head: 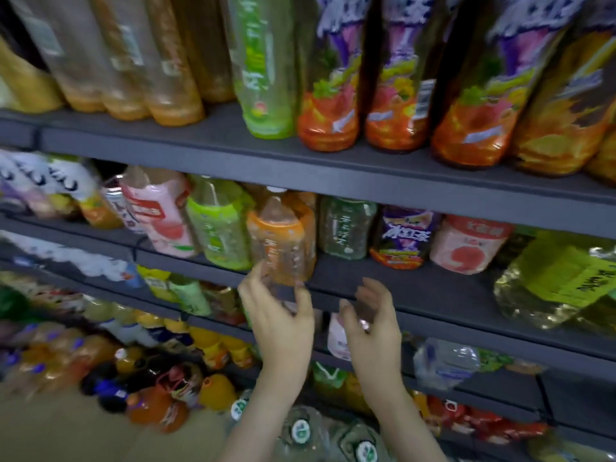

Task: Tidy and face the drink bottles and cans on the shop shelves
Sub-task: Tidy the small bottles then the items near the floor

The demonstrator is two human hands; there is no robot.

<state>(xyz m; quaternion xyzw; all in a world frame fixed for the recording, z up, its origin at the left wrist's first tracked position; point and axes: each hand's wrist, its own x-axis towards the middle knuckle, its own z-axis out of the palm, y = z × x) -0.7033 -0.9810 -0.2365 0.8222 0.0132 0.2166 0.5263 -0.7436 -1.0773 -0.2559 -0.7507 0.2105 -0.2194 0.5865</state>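
**Middle shelf (433, 291), dark grey, front row, left to right**

1. Pink-labelled bottle (163, 221): red band near the top, writing too blurred to read.
2. Lime-green bottle (216, 228): white vertical characters, not legible.
3. Orange-labelled bottle (283, 241): clear plastic, amber drink, white vertical characters, not legible. It stands at the shelf's front edge between items 2 and 4, leaning slightly.
4. Green-tinted clear bottle (346, 228): white vertical characters, blurred.
5. Purple-labelled bottle (405, 238): reads "冰红茶" in white, with an orange base.
6. Pale pink bottle (466, 245): red band above and a round pink fruit picture below.
7. Yellow-labelled large bottle (560, 278): black characters at the frame's edge, unreadable.

**Top shelf (200, 141)**

- 3 tall purple-and-orange bottles (330, 95) with fruit pictures. The white lettering is smeared.
- 1 tall green bottle (263, 78) just to their left.

**Hands**

- Left hand (276, 315): fingers and thumb are curled round the base of the orange-labelled bottle.
- Right hand (370, 318): just to the right, in front of the shelf edge and apart from the bottle. Its fingers are loosely bent and hold nothing.
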